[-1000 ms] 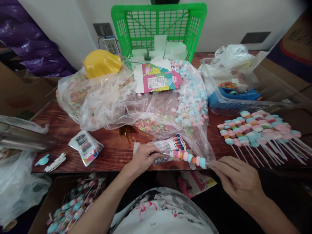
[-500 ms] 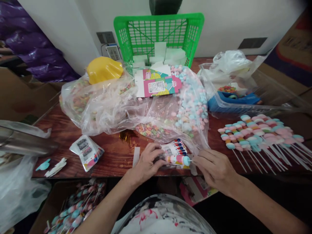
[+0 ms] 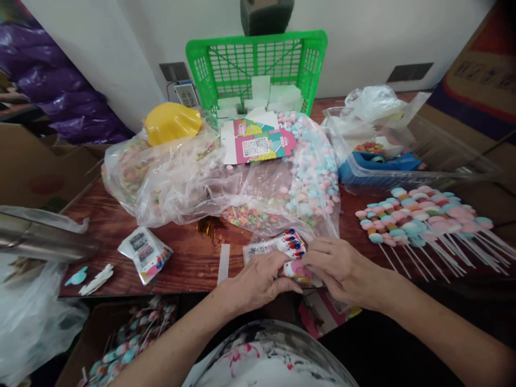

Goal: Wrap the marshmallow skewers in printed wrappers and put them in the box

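At the table's front edge, my left hand (image 3: 262, 278) closes its fingers and thumb around a small printed plastic bag (image 3: 298, 269) with pink, white and yellow on it. My right hand (image 3: 342, 273) pinches the right end of the same bag, hiding the skewer stick and the bag's mouth. Just behind the fingers lie more printed bags (image 3: 293, 243), fanned out flat. To the right, rows of pastel marshmallow skewers (image 3: 427, 215) rest with their white sticks pointing toward me. A separate stack of printed bags (image 3: 144, 252) sits left of my hands.
Behind lies a big clear bag of marshmallows and candy rings (image 3: 258, 183), topped by printed cartons (image 3: 258, 145) and a yellow bowl (image 3: 172, 123). A green basket (image 3: 318, 59) and clear bin (image 3: 447, 174) stand farther back. Below left, a box holds wrapped skewers (image 3: 129, 349).
My right hand has moved left, close against my left hand. The marshmallow skewer that stuck out of the bag is now mostly covered by the fingers. The view has shifted slightly.
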Motion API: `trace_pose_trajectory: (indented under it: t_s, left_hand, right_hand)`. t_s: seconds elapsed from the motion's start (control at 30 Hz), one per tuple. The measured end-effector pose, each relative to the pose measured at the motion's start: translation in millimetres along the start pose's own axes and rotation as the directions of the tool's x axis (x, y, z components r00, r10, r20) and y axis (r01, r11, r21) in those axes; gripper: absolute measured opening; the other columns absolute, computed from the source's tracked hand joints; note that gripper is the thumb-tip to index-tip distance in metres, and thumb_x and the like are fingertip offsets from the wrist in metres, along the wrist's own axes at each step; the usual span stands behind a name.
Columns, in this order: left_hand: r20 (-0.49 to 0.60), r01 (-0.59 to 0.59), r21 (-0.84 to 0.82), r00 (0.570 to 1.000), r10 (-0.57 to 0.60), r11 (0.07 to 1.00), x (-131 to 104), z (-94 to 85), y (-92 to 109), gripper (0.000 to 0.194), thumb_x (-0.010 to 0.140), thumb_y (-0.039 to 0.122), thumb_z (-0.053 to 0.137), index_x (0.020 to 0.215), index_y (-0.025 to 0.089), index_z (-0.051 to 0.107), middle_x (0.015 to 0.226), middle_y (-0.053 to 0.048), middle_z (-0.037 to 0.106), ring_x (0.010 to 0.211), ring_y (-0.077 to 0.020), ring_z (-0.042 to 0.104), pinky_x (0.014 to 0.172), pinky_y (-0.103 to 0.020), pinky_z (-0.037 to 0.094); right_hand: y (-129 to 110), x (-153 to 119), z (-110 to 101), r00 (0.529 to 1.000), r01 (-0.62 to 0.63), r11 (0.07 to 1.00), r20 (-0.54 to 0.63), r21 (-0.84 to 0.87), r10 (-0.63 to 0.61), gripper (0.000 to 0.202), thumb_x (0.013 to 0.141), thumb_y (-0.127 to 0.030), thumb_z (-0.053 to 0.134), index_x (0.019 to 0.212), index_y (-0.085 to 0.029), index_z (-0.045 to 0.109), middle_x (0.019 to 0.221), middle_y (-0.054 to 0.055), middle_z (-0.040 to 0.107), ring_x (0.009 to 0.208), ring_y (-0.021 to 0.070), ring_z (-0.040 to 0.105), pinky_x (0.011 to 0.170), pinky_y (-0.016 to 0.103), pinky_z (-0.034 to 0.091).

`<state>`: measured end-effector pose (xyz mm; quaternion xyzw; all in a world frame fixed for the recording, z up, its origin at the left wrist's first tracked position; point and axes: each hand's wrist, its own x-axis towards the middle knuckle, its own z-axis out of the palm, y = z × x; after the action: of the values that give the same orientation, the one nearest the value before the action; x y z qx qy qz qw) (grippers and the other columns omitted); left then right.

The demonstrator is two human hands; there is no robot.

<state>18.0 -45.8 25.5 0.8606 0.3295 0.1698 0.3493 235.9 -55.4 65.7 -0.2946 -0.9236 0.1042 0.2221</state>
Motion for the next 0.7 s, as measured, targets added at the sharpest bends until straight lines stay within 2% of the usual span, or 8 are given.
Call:
trace_pose_trajectory:
  t_s: [0.13, 0.2, 0.3, 0.37, 0.4, 0.53, 0.6, 0.7]
  left_hand:
    - [-0.043, 0.041, -0.195, 0.998, -0.05, 0.98, -0.4, 2.7, 11.3, 0.038, 0.087, 0.053, 0.052, 0.098, 0.016, 0.055, 0.095, -0.007, 0.061, 0.086, -0.0186, 0.056, 0.077, -0.03, 0.045]
    - [-0.044, 0.116, -0.403, 0.988, -0.146, 0.908, -3.5, 0.4, 17.1, 0.04, 0.088, 0.055, 0.051, 0.101, 0.017, 0.055, 0.09, -0.004, 0.061, 0.075, -0.0144, 0.055, 0.068, -0.026, 0.046]
    - [0.106, 0.323, -0.746, 0.921, -0.375, 0.583, -8.8, -2.6, 23.2, 0.043, 0.088, 0.057, 0.049, 0.109, 0.02, 0.053, 0.07, 0.002, 0.057, 0.041, -0.0051, 0.04, 0.04, -0.018, 0.035]
    - [0.129, 0.338, -0.86, 0.869, -0.477, 0.383, -9.6, -1.5, 24.3, 0.041, 0.084, 0.055, 0.055, 0.102, 0.018, 0.056, 0.057, 0.005, 0.054, 0.03, -0.0034, 0.03, 0.03, -0.016, 0.024]
    - [0.086, 0.297, -0.891, 0.853, -0.515, 0.343, -8.9, 0.0, 24.1, 0.039, 0.08, 0.052, 0.062, 0.095, 0.016, 0.057, 0.053, 0.005, 0.053, 0.029, -0.0035, 0.03, 0.029, -0.016, 0.022]
    - [-0.188, 0.073, -0.919, 0.784, -0.592, 0.388, -3.6, 7.7, 20.1, 0.035, 0.063, 0.041, 0.08, 0.069, 0.012, 0.061, 0.052, 0.002, 0.057, 0.04, -0.0047, 0.043, 0.039, -0.015, 0.032]
    - [-0.279, -0.008, -0.908, 0.758, -0.59, 0.419, -3.8, 9.3, 16.9, 0.033, 0.061, 0.038, 0.082, 0.064, 0.011, 0.062, 0.057, 0.001, 0.058, 0.049, -0.0059, 0.048, 0.048, -0.017, 0.038]
    - [-0.377, -0.061, -0.876, 0.706, -0.6, 0.478, -9.6, 6.0, 11.3, 0.028, 0.066, 0.037, 0.079, 0.068, 0.013, 0.065, 0.06, 0.001, 0.059, 0.053, -0.0067, 0.049, 0.052, -0.018, 0.04]
  right_hand:
    - [-8.8, 14.0, 6.4, 1.0, -0.016, 1.0, 0.01, 0.009, 0.016, 0.011, 0.082, -0.007, 0.048, 0.084, -0.016, 0.054, 0.08, 0.005, 0.057, 0.074, 0.0163, 0.048, 0.066, 0.028, 0.038]
    - [-6.6, 18.2, 5.4, 0.997, -0.064, 0.998, -0.032, 0.024, 0.065, 0.012, 0.083, -0.007, 0.047, 0.085, -0.016, 0.055, 0.081, 0.005, 0.056, 0.074, 0.0152, 0.048, 0.065, 0.027, 0.037]
    - [2.6, 19.9, 0.8, 0.991, -0.103, 0.993, -0.079, 0.051, 0.107, 0.015, 0.089, -0.011, 0.046, 0.079, -0.015, 0.056, 0.077, 0.003, 0.052, 0.068, 0.0125, 0.047, 0.06, 0.025, 0.033]
    - [4.8, 20.5, 1.4, 0.991, -0.084, 0.994, -0.099, 0.065, 0.091, 0.016, 0.09, -0.014, 0.046, 0.078, -0.015, 0.057, 0.076, 0.003, 0.052, 0.067, 0.0122, 0.047, 0.06, 0.025, 0.033]
    - [3.1, 21.3, 3.8, 0.991, -0.079, 0.995, -0.099, 0.066, 0.086, 0.015, 0.089, -0.012, 0.046, 0.08, -0.015, 0.057, 0.077, 0.003, 0.052, 0.068, 0.0126, 0.048, 0.061, 0.025, 0.034]
    - [-18.1, 29.7, 22.1, 0.989, -0.128, 0.992, -0.079, 0.009, 0.128, 0.031, 0.076, 0.003, 0.039, 0.094, -0.015, 0.057, 0.078, 0.004, 0.056, 0.07, 0.0153, 0.051, 0.063, 0.026, 0.038]
    - [-28.0, 35.3, 29.2, 0.985, -0.162, 0.986, -0.067, -0.029, 0.159, 0.042, 0.07, 0.005, 0.038, 0.102, -0.016, 0.056, 0.081, 0.005, 0.058, 0.073, 0.017, 0.053, 0.065, 0.028, 0.042]
    - [-34.0, 41.8, 31.0, 0.977, -0.131, 0.991, -0.164, 0.036, 0.135, 0.045, 0.076, 0.003, 0.038, 0.113, -0.018, 0.053, 0.094, 0.007, 0.061, 0.086, 0.0186, 0.057, 0.074, 0.031, 0.048]
